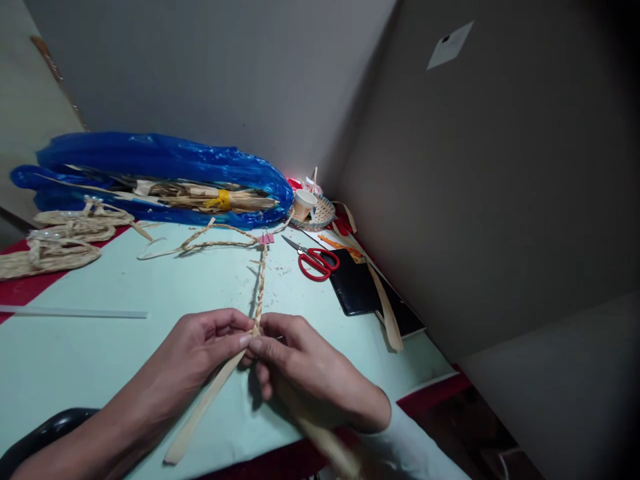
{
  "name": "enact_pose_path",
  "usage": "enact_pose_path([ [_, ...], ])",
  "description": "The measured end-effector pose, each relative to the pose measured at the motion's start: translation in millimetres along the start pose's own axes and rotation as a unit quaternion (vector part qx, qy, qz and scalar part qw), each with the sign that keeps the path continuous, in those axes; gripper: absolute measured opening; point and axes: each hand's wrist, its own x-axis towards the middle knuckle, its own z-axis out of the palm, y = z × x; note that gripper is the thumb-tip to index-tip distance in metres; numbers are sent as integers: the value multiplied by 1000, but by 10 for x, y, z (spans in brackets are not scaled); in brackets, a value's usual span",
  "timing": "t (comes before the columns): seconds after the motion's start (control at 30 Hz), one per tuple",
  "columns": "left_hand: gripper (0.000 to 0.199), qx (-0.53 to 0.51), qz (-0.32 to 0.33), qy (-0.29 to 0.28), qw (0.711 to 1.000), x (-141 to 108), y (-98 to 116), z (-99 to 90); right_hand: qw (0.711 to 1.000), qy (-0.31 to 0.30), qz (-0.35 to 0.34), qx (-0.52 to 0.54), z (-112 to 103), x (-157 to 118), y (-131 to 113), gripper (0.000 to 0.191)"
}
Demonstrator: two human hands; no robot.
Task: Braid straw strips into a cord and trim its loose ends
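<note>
Markings: a white paper (pixel 450 45) on the right-hand wall bears one dark mark, too small to read. The paper cup (pixel 303 205) at the back carries a brownish pattern; any lettering on it cannot be made out.

The braid (pixel 261 283) is over the near-middle of the pale green tabletop (pixel 100 353), left of the red-handled scissors (pixel 319 264). Its long axis runs almost straight away from the person, the far end leaning slightly right and meeting a pink clip (pixel 267 239).

The left hand (pixel 200 347) and right hand (pixel 305 367) both pinch the braid's near end, thumbs meeting. From there a flat strip (pixel 205 407) points toward the person's left; a blurred strip (pixel 325 440) points right.
</note>
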Motion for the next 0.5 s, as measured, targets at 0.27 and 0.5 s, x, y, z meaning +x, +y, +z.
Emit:
enact_pose_path([
  [0.27, 25, 68, -9, 27, 997, -74, 24, 12, 995, 88, -42, -25, 93, 64, 121, 33],
  [0.5, 31, 65, -23, 36, 997, -105, -34, 57, 986, 160, -27, -32, 194, 123, 178, 28],
])
